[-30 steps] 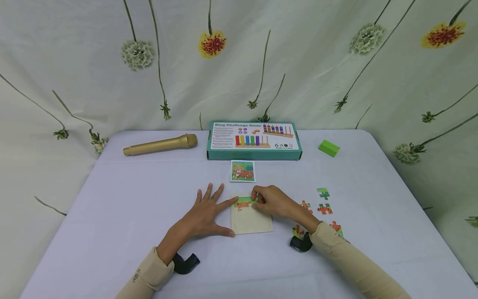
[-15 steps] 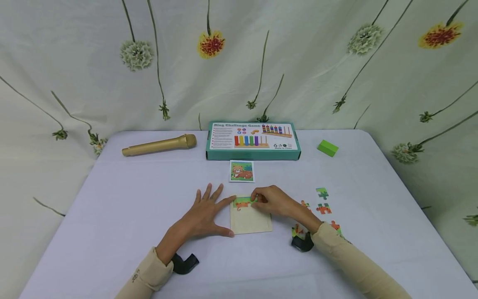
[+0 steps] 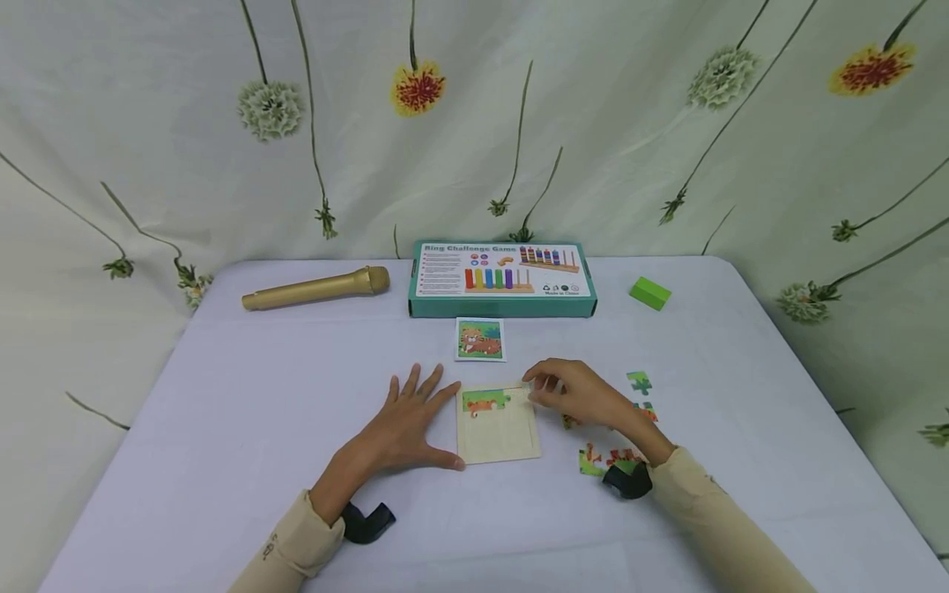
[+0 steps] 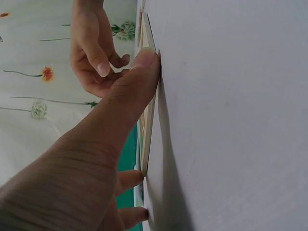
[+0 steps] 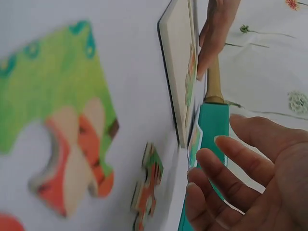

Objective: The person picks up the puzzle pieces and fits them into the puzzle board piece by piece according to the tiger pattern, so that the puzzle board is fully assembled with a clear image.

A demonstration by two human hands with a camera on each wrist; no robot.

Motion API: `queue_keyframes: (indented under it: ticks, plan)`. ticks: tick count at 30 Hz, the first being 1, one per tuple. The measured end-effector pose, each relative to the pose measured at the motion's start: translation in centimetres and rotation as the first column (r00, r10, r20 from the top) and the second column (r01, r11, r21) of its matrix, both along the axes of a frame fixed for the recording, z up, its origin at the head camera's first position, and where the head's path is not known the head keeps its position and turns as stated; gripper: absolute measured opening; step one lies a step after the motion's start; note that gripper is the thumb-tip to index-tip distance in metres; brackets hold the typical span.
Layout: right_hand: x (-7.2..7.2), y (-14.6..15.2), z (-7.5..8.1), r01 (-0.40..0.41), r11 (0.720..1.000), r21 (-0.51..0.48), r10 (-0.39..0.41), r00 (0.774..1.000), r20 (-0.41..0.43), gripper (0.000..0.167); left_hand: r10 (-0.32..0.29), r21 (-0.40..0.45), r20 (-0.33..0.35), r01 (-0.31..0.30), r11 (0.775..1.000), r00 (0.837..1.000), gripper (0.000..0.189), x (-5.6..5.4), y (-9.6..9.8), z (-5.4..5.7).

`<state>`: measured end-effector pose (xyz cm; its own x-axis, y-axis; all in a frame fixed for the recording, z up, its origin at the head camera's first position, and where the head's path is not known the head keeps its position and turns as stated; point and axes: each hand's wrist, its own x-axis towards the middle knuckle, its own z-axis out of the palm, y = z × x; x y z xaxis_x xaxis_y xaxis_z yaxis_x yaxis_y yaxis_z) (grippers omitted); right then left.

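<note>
A pale wooden puzzle board (image 3: 500,438) lies on the table, with joined green-and-orange puzzle pieces (image 3: 484,402) in its far left part. My left hand (image 3: 404,427) is spread at the board's left side. Its thumb (image 4: 144,60) rests on the near left corner and its index finger touches the far left corner. Over the far right corner hovers my right hand (image 3: 582,393), with loosely bent fingers and nothing visible between them in the right wrist view. Below it, a loose puzzle piece (image 5: 72,125) and another small piece (image 5: 147,190) lie on the cloth.
Behind the board lies a tiger picture card (image 3: 480,339), then a teal game box (image 3: 504,306). A gold toy microphone (image 3: 315,290) lies at the back left, a green block (image 3: 650,293) at the back right. More loose pieces (image 3: 639,381) lie right of the board.
My right hand has moved right, off the joined pieces, leaving a piece lying there. Its forearm now uncovers some loose pieces and covers others. The left hand has barely shifted.
</note>
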<state>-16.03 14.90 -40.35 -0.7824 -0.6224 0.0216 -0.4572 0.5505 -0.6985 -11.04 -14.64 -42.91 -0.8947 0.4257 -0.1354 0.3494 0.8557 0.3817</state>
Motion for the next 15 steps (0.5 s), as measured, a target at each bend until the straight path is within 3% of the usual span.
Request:
queue_keyframes:
  ticks: [5,9,15]
  plan:
    - [-0.4,2.9,0.4,0.129,0.991,-0.024,-0.131,0.989,-0.074,0.026,0.007,0.0,-0.005,-0.007,1.0,1.0,0.115,0.0,0.0,0.0]
    - [-0.6,5.5,0.8,0.235,0.972,-0.028,-0.237,0.969,-0.071,0.029,0.007,0.008,0.001,-0.007,1.0,1.0,0.115,0.0,0.0,0.0]
    - [-0.6,9.1,0.8,0.345,0.937,0.053,-0.341,0.938,-0.064,0.034,0.007,0.006,0.008,-0.007,1.0,1.0,0.114,0.1,0.1,0.2]
